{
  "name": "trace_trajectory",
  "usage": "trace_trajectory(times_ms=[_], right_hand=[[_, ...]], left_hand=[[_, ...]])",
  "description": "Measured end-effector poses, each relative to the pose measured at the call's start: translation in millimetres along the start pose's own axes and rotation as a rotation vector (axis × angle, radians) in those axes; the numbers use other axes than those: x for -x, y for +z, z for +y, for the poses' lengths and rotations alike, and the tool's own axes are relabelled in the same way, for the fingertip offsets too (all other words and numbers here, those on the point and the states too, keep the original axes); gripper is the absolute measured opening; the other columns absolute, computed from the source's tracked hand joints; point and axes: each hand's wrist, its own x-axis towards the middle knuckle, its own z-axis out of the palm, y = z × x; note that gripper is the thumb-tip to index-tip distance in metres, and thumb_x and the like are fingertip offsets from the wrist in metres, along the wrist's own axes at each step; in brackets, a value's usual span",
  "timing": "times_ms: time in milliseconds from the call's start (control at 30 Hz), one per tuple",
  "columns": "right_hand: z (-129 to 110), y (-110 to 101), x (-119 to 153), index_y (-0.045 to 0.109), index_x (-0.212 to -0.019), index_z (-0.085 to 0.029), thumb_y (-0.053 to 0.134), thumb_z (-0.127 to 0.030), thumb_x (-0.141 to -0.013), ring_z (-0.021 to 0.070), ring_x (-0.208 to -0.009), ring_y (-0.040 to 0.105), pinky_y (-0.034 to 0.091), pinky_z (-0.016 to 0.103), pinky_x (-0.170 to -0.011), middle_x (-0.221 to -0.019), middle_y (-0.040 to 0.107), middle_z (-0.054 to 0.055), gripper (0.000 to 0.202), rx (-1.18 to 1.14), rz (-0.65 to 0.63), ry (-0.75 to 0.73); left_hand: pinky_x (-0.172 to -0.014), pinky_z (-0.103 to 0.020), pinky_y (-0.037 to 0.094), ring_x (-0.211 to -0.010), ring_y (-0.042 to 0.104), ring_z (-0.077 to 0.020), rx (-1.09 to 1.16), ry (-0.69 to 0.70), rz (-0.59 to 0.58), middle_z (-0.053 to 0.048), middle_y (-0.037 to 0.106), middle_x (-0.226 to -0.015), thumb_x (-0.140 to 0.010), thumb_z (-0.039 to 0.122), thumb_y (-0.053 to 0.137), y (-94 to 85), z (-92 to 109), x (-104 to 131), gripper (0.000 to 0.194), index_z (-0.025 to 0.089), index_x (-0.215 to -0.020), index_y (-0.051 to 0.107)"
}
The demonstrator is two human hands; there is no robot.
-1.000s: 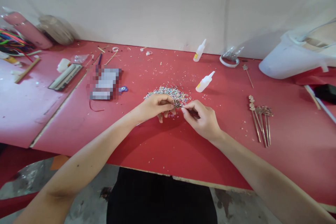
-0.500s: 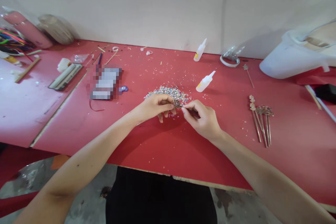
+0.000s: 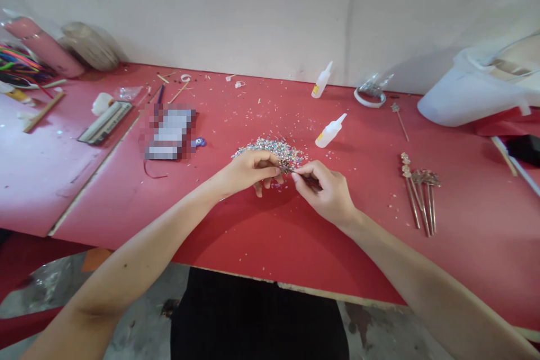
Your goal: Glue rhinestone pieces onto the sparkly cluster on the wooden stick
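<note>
Between my two hands is a hairpin [image 3: 286,166] with an ornate metal head. My left hand [image 3: 257,171] pinches the head's left side between thumb and fingers. From the right, my right hand [image 3: 323,188] closes on the hairpin's stem just beside the head; most of the stem is hidden in that palm. Just behind the fingers spreads a pile of small glittering rhinestones [image 3: 274,148] on the red table [image 3: 270,236]. A glue bottle [image 3: 330,132] with a pointed nozzle lies tilted beyond my right hand.
Another glue bottle [image 3: 322,81] stands near the wall. Several finished-looking hairpins [image 3: 426,202] lie at right, with a single hairpin [image 3: 399,121] behind them. A white bucket [image 3: 459,90] stands back right. A blurred-out phone-like object [image 3: 171,135] and a pink flask [image 3: 42,45] are at left.
Hardly anything differs. Both hands keep their places and their hold on the hairpin, and the view has shifted very slightly.
</note>
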Motion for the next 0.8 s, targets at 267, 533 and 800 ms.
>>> trace_trajectory(times_ms=[267,533,800], right_hand=[[0.9,0.1,0.5,0.057,-0.081,-0.022,0.056,-0.028,-0.088,0.0084,-0.046,0.048,0.038,0.02,-0.047,-0.058,0.058,-0.004,0.008,0.002,0.002,-0.004],[-0.6,0.4,-0.3,0.058,-0.081,-0.022,0.056,-0.028,-0.088,0.0087,-0.046,0.049,0.04,0.021,-0.047,-0.058,0.058,-0.003,0.01,0.002,0.007,-0.01],[-2.0,0.3,-1.1,0.057,-0.081,-0.022,0.057,-0.027,-0.088,0.0086,-0.045,0.049,0.038,0.021,-0.047,-0.058,0.058,-0.004,0.009,-0.005,0.018,-0.02]], left_hand=[[-0.047,-0.015,0.05,-0.06,0.055,-0.0077,0.002,0.003,-0.008,-0.007,0.068,-0.083,-0.085,0.024,0.057,-0.6,-0.9,-0.1,0.013,0.013,-0.091,0.062],[-0.045,-0.018,0.05,-0.06,0.055,-0.0092,-0.011,-0.009,0.003,-0.007,0.068,-0.084,-0.084,0.025,0.059,0.4,1.6,-0.2,0.014,0.013,-0.09,0.063],[-0.044,-0.02,0.051,-0.06,0.054,-0.0098,-0.015,-0.005,0.004,-0.007,0.068,-0.084,-0.084,0.024,0.059,0.4,0.6,0.0,0.013,0.013,-0.09,0.062]])
